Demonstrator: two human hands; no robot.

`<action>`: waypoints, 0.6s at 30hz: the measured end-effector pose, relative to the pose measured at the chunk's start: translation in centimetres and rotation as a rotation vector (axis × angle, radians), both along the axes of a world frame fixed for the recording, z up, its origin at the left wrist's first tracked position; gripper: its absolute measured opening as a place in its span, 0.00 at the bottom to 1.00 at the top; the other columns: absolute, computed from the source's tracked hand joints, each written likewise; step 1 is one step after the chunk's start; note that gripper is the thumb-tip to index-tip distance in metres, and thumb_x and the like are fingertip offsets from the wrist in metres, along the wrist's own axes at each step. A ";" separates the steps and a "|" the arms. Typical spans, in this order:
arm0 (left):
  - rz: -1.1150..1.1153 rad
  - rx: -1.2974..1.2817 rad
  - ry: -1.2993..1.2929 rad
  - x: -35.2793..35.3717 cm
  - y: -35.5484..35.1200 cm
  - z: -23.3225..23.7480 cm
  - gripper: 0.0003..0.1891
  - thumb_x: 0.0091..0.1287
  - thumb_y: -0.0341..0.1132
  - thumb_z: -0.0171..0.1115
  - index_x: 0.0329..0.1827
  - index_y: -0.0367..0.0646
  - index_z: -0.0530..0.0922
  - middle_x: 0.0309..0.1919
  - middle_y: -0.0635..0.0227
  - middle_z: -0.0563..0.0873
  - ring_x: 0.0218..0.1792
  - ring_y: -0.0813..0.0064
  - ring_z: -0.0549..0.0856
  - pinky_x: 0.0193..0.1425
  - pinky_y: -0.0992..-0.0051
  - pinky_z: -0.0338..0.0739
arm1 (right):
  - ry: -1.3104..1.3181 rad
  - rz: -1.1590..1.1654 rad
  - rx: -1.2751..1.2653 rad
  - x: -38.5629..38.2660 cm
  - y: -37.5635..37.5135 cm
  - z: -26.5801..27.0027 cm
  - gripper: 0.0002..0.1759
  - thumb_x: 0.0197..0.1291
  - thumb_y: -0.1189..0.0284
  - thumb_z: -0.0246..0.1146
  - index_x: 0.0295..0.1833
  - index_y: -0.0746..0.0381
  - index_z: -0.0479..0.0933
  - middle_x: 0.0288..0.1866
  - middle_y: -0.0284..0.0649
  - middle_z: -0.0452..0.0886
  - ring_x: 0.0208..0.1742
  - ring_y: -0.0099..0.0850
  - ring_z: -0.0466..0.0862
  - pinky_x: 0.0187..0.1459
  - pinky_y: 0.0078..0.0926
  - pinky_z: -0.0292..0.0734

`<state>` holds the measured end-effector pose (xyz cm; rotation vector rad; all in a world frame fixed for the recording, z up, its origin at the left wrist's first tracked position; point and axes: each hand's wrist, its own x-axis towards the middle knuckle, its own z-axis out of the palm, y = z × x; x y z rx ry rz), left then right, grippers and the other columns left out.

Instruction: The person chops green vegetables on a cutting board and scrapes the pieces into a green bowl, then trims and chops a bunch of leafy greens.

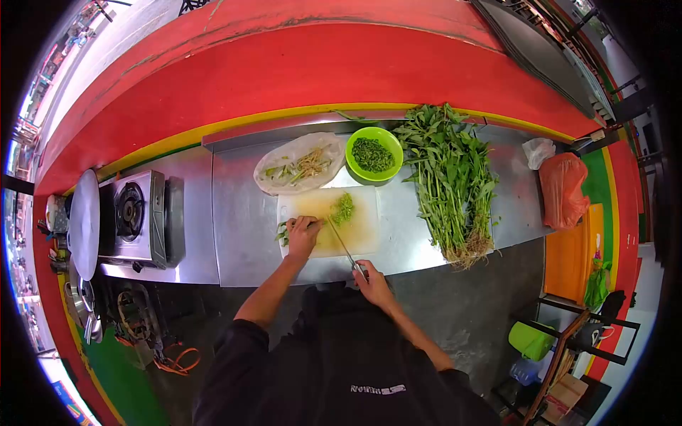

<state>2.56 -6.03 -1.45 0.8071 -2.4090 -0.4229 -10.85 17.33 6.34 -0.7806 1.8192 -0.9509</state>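
A white cutting board (366, 241) with a yellowish stain lies on the steel counter. My left hand (303, 233) is closed on green stems at the board's left side, leaves poking out to its left. In my right hand (371, 278) is the handle of a knife (341, 243), its blade slanting up-left over the board, tip near my left fingers. Chopped light-green pieces (342, 209) are heaped just beyond the blade. Behind the board stands a green bowl (351, 146) holding chopped dark greens (372, 155). Beside it, a clear plastic bag (273, 160) carries stem scraps.
A large bunch of leafy greens with roots (449, 177) lies right of the board. Farther right are an orange-red plastic bag (561, 188) and a small white bag (538, 152). A gas stove (131, 216) stands at the left. A red wall (298, 71) runs behind the counter.
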 end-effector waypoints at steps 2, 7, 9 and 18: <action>-0.012 0.005 0.008 0.1 -0.2 0.5 0.08 0.62 0.35 0.74 0.44 0.53 0.90 0.39 0.78 0.86 0.47 0.75 0.82 0.56 0.62 0.64 | 0.008 0.014 0.018 0.1 0.0 0.2 0.19 0.77 0.64 0.61 0.65 0.61 0.73 0.31 0.43 0.87 0.34 0.31 0.88 0.39 0.32 0.81; -0.019 0.015 -0.007 -0.1 -0.4 0.6 0.05 0.62 0.35 0.74 0.40 0.52 0.89 0.37 0.78 0.86 0.46 0.74 0.83 0.56 0.61 0.64 | 0.071 0.044 0.005 0.4 0.1 1.1 0.17 0.77 0.63 0.59 0.63 0.62 0.74 0.30 0.43 0.86 0.32 0.35 0.88 0.40 0.37 0.81; 0.016 0.022 -0.008 -0.3 -0.1 0.5 0.05 0.62 0.35 0.74 0.40 0.53 0.89 0.37 0.78 0.86 0.46 0.74 0.83 0.56 0.61 0.64 | 0.074 0.044 0.005 0.6 0.0 1.6 0.17 0.78 0.64 0.58 0.63 0.62 0.74 0.30 0.44 0.86 0.32 0.36 0.88 0.40 0.37 0.81; -0.018 -0.043 -0.063 -0.7 -0.1 0.4 0.09 0.62 0.32 0.72 0.44 0.55 0.89 0.40 0.79 0.85 0.47 0.76 0.82 0.55 0.61 0.64 | 0.134 0.066 0.079 0.7 -0.8 3.3 0.17 0.78 0.65 0.55 0.64 0.62 0.72 0.38 0.61 0.86 0.43 0.63 0.86 0.44 0.56 0.79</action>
